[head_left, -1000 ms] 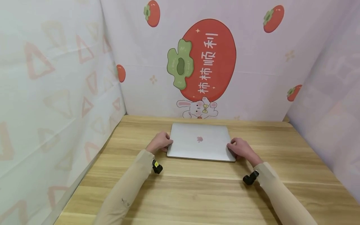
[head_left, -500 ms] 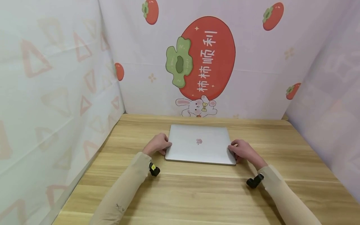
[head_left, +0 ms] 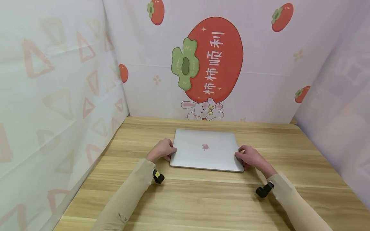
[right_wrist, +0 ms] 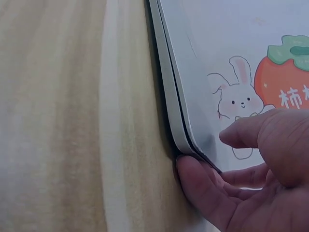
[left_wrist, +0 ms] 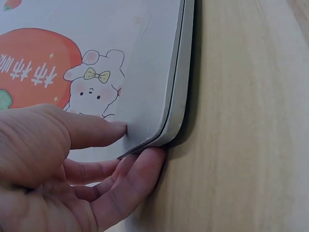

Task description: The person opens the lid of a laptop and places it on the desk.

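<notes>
A closed silver laptop (head_left: 206, 157) with an apple logo on its lid lies on the wooden table, its long edge towards me. At its left side my left hand (head_left: 162, 149) pinches the edge; in the left wrist view the thumb (left_wrist: 99, 130) is on the lid and the curled fingers (left_wrist: 140, 176) reach under the corner. On the opposite side my right hand (head_left: 252, 158) grips likewise. The right wrist view has its thumb (right_wrist: 241, 133) over the lid and a fingertip (right_wrist: 190, 166) at the lower edge. The fingers under the laptop are partly hidden.
The wooden table (head_left: 199, 205) extends around the laptop. Behind it hangs a white cloth (head_left: 144, 96) printed with persimmons and a rabbit, mirrored in the lid. A cloth also stands on the left (head_left: 72, 128) and on the right (head_left: 347, 96). Small black cameras sit on both wrists.
The laptop has slid a little towards me, both hands moving with it at its sides. The grip of each hand looks the same. The head view has shifted slightly.
</notes>
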A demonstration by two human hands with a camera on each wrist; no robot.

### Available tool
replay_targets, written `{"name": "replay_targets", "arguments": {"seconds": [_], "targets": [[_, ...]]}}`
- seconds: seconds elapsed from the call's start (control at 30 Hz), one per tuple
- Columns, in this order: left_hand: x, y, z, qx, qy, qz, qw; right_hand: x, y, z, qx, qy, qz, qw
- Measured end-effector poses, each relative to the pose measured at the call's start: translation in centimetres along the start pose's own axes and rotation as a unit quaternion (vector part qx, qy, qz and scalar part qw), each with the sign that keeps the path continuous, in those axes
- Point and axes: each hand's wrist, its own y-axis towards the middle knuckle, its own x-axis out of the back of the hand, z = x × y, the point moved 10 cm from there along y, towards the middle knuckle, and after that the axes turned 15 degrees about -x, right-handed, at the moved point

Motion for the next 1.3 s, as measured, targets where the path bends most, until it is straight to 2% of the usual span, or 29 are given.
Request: {"name": "replay_targets", "arguments": {"seconds": [0.27,0.57,1.3], "targets": [[-0.2,-0.7,0.0,-0.004,-0.008,0.000,1.0000,-0.3,-0.8,-0.2,0.008,0.002,0.001,1.000],[-0.5,-1.4,-0.4,-0.015,0.003,0.004,0.9999,-0.5,-1.4,-0.6,-0.002,0.000,-0.004,1.000],[-0.8,-1.9,-0.9,-0.035,0.016,0.004,0.9993,-0.7,-2.9,-0.8,0.000,-0.011,-0.006,1.000]]}}
